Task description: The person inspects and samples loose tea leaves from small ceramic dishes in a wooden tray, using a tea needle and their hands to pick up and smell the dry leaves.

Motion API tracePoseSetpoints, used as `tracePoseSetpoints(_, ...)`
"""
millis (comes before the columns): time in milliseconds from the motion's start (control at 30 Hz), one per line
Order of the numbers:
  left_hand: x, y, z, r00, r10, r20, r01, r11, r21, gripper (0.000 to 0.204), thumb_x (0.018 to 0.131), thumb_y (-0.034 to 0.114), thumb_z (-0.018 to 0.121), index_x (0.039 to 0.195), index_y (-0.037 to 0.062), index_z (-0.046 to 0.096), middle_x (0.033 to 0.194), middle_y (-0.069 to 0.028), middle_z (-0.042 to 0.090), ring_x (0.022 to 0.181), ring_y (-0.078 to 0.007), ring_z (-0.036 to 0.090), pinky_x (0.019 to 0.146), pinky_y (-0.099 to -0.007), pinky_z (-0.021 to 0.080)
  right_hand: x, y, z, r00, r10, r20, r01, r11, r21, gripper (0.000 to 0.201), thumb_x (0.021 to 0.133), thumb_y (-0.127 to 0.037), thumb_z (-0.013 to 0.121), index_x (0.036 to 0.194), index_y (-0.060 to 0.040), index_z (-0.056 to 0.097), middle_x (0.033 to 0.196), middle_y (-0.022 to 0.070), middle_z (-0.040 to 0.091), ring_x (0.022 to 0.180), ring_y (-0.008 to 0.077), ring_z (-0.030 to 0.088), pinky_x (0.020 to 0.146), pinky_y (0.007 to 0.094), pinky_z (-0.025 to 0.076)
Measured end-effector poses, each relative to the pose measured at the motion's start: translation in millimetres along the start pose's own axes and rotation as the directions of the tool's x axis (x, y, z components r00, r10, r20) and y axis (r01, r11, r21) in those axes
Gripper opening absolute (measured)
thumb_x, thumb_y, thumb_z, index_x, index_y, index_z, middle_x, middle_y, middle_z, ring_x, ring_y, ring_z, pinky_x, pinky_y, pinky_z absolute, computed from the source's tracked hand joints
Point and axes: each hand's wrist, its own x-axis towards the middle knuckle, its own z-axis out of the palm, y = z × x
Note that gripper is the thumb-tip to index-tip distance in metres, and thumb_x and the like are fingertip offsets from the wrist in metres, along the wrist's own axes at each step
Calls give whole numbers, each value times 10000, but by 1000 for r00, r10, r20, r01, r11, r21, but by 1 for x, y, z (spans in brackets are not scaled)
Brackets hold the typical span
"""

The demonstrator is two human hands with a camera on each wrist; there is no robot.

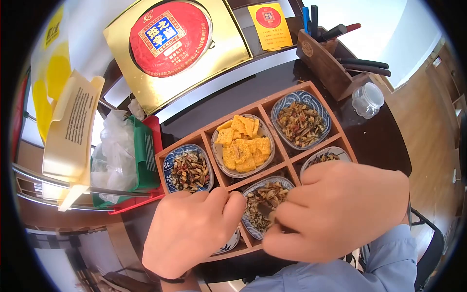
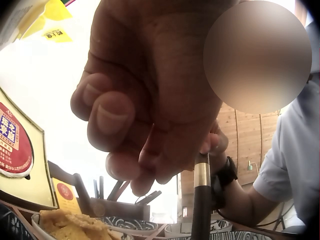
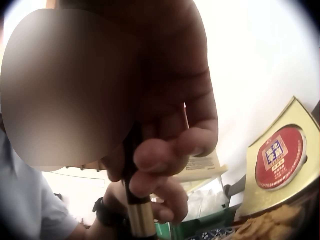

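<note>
My left hand is held over the front left of a wooden compartment box, its fingers loosely curled. In the left wrist view nothing shows between its fingertips. Over the front right, my right hand grips a dark rod with a gold band, which points downward; I cannot tell what kind of tool it is. From the head view the rod is hidden behind the hand. Between both hands sits a patterned bowl of dried bits. Another bowl is partly covered by the right hand.
Behind the hands, the box holds yellow crisp pieces and dried mixes in a left bowl and a back bowl. Around it stand a gold box, a pen holder, a glass jar and a green bin.
</note>
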Motion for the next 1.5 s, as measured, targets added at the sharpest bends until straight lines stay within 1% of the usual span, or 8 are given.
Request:
tracePoseSetpoints(167, 1, 0, 5, 997, -41, -65, 37, 998, -56, 161, 664, 137, 687, 701, 96, 536, 562, -17, 430, 462, -192, 499, 402, -308, 370, 0, -1, -11, 999, 3, -39, -7, 994, -106, 156, 627, -182, 636, 711, -127, 517, 531, -25, 392, 469, 90, 479, 407, 218, 331)
tracePoseSetpoints(233, 1, -1, 4, 998, -27, -50, 25, 999, -40, 162, 672, 139, 684, 705, 96, 531, 561, -18, 423, 459, -192, 496, 399, -306, 368, 0, 1, 2, 999, 35, 33, -36, 998, 49, 163, 611, -179, 644, 692, -127, 513, 526, -27, 389, 458, 88, 471, 394, 224, 317)
tracePoseSetpoints(433, -1, 0, -1, 1000, -6, 15, 5, 1000, 7, 142, 647, 127, 599, 743, 94, 500, 629, -6, 441, 543, -141, 554, 448, -285, 432, -1, -3, -17, 997, -20, -81, 14, 998, -66, 165, 616, -174, 645, 681, -120, 504, 533, -26, 392, 450, 94, 468, 389, 230, 319)
tracePoseSetpoints(733, -1, 0, 0, 1000, 6, 4, -6, 1000, 19, 141, 646, 126, 597, 734, 96, 491, 619, -4, 430, 528, -139, 544, 435, -279, 419, 6, -4, -18, 1000, -23, -17, 22, 998, -61, 154, 616, -144, 643, 692, -117, 512, 527, -35, 369, 437, 87, 443, 387, 221, 291)
tracePoseSetpoints(933, -1, 0, 1, 1000, 8, 8, -8, 1000, 16, 142, 646, 130, 596, 734, 97, 490, 619, -1, 430, 532, -135, 545, 435, -278, 419, 1, 0, 5, 1000, -1, -6, 2, 997, 80, 158, 600, -132, 649, 691, -123, 520, 510, -40, 348, 426, 86, 421, 387, 218, 273)
tracePoseSetpoints(1133, -2, 0, 1, 1000, -2, -1, 2, 1000, 21, 139, 649, 133, 594, 739, 98, 494, 621, 1, 430, 534, -133, 544, 439, -277, 418, 7, -8, -21, 999, -8, -39, 5, 997, -79, 153, 621, -158, 638, 692, -122, 507, 521, -33, 379, 437, 91, 443, 390, 226, 298)
tracePoseSetpoints(1233, -1, -1, 1, 1000, 15, 8, -15, 1000, 22, 141, 649, 134, 594, 746, 97, 499, 622, 3, 431, 534, -133, 543, 441, -278, 418, 2, -3, 4, 1000, -13, -20, 13, 999, 37, 157, 611, -157, 642, 696, -121, 515, 512, -33, 375, 427, 92, 434, 381, 228, 291)
tracePoseSetpoints(1500, -1, 0, -1, 1000, -1, 10, 1, 1000, 17, 146, 649, 134, 593, 761, 94, 508, 630, -1, 442, 526, -136, 545, 435, -282, 416, 2, -3, -12, 1000, 12, -26, -13, 999, -53, 144, 626, -157, 638, 703, -120, 523, 518, -31, 394, 441, 92, 462, 384, 228, 306)
